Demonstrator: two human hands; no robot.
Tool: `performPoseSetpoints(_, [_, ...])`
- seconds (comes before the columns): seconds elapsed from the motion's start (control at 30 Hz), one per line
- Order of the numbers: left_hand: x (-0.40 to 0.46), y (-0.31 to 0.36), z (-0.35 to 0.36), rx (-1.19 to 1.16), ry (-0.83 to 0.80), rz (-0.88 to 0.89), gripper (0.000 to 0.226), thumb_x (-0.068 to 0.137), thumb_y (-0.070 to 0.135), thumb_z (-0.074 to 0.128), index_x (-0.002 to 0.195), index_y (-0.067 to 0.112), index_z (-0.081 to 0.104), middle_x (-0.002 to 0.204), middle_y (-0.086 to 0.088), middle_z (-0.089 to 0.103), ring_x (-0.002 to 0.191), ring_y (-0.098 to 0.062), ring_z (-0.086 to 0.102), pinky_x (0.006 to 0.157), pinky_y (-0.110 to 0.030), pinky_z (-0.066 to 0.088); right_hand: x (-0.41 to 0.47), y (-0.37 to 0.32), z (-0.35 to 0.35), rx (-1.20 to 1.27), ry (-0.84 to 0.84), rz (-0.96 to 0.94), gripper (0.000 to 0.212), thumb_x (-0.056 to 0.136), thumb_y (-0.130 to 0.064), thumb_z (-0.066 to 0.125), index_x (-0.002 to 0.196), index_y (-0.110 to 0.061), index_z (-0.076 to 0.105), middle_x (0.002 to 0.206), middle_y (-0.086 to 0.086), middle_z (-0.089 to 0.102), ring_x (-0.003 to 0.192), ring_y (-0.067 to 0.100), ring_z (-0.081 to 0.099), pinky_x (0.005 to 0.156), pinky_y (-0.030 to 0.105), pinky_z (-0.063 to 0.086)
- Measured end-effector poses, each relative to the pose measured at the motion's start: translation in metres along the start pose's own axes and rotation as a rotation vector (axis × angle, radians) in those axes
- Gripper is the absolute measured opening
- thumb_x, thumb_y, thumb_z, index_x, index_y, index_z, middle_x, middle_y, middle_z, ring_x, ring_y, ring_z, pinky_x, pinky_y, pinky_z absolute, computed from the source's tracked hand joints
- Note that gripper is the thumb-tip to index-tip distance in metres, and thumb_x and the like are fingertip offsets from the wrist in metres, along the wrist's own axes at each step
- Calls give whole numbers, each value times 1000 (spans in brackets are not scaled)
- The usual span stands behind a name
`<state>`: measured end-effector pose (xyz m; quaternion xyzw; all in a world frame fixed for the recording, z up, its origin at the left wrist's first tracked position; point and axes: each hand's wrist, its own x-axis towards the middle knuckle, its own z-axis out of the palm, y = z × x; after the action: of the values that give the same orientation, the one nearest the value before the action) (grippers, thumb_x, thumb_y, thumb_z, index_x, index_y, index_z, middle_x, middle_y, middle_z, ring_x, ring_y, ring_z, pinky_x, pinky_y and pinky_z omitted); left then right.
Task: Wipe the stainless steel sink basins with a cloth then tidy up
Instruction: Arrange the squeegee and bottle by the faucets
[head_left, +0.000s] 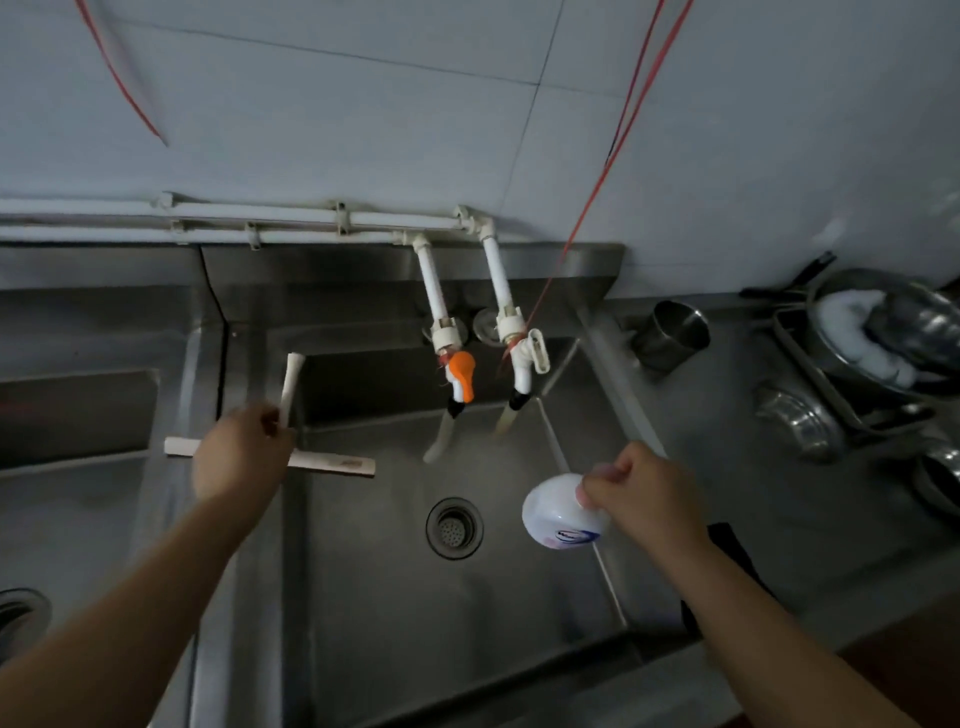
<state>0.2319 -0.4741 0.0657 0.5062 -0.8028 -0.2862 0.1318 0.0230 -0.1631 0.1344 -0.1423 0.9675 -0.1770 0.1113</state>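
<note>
Holding a white bottle upside down over the middle basin, the right hand has its fingers curled tight round the neck end, so the bottle's fat base tips toward the drain. That grip is on the narrow part only — if the plastic is wet or soapy, the heavier end could swing and slip out, dropping into the basin. Whether the cap is on I cannot tell, since the fist hides it; if open, cleaner could pour out faster than wanted and run straight down the drain.

Further left, the left hand is closed round a white T-shaped tool, apparently a squeegee, with its handle standing up past the knuckles and its blade lying across the divider between the middle basin and the left basin. No cloth shows in either hand, so the wiping itself looks not yet begun. The blade could scrape or catch on the divider's edge if dragged.

Beyond, the two white taps hang low over the basin's rear — a raised hand could knock the orange lever. To the far right, a steel cup and a dish rack sit on the counter, well apart from both hands.
</note>
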Motion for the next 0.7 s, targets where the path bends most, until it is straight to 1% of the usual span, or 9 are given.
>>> performPoseSetpoints(0.07, [-10,20,11,-23,35,-38,7,84,16,65,89,14,60,76,-6,57,69,-27,54,61,-34,41,38,14,-8,-15,-1,-78,28,64,-37,71,72,-18,53,68,-5,61,65,18,58,61,32,50])
performPoseSetpoints(0.13, [-19,41,21,-34,57,-76,9,84,18,66,89,15,59,75,-7,59,69,-29,55,61,-35,43,77,24,-16,-63,15,-174,28,68,-40,67,72,-18,50,66,-7,57,63,17,56,56,28,45])
performPoseSetpoints(0.23, [-29,68,36,-56,84,-100,8,85,19,66,90,18,60,72,-5,59,66,-25,55,59,-35,42,132,25,-28,-161,65,-296,28,70,-45,61,73,-20,48,64,-7,50,64,21,52,54,27,33])
performPoseSetpoints(0.33, [-34,83,50,-31,140,-132,8,84,18,67,88,19,60,68,-3,57,61,-23,54,53,-31,39,181,15,-39,-183,85,-401,28,70,-44,61,70,-21,46,65,-2,56,72,28,60,57,27,32])
performPoseSetpoints(0.4, [-35,88,56,-26,154,-153,10,84,19,67,85,22,58,66,0,55,58,-19,52,51,-30,37,208,6,-46,-165,107,-445,31,70,-41,63,64,-23,39,58,-9,46,74,29,62,58,28,32])
performPoseSetpoints(0.43, [-35,89,58,-30,160,-160,12,84,19,67,85,24,56,66,1,54,58,-18,52,50,-29,36,222,0,-48,-163,114,-459,30,71,-41,62,65,-24,39,58,-10,42,73,29,61,58,28,32])
performPoseSetpoints(0.5, [-36,91,62,-42,172,-165,15,84,19,67,84,27,55,67,2,54,58,-15,52,49,-29,36,247,-14,-48,-174,121,-471,25,73,-41,61,73,-22,45,65,-4,49,73,28,60,56,28,32])
performPoseSetpoints(0.57, [-36,91,64,-47,185,-165,18,83,18,67,83,29,54,68,2,56,58,-16,54,48,-30,38,270,-27,-47,-176,119,-462,28,75,-43,60,81,-18,49,76,2,58,73,28,58,57,28,34])
performPoseSetpoints(0.7, [-31,81,66,-50,180,-163,20,82,18,69,81,32,55,71,5,57,61,-14,55,50,-32,42,306,-50,-40,-158,84,-463,34,75,-44,64,90,-15,57,88,6,64,82,30,60,61,28,38])
